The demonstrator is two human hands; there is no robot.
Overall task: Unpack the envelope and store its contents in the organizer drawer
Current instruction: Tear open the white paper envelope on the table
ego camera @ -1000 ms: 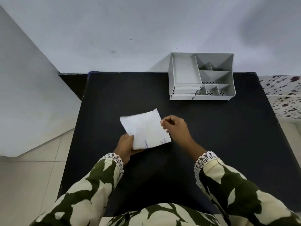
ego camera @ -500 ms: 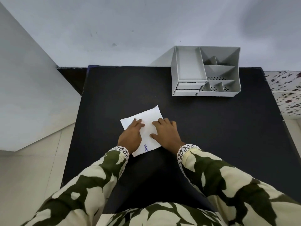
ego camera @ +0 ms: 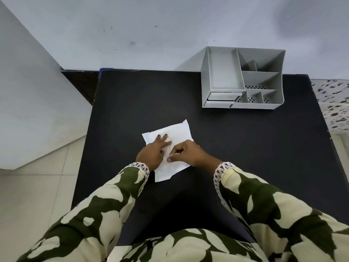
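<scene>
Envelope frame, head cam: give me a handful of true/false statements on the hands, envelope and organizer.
1. The envelope lies flat on the black table. True.
2. The left hand is lifting the envelope into the air. False: it presses flat on the envelope, fingers spread.
3. The right hand pinches at the envelope with thumb and fingers. True.
4. The organizer stands at the table's near left corner. False: it stands at the far right, by the wall.
5. The organizer's drawer is pulled fully out. False: it sits pushed in.
</scene>
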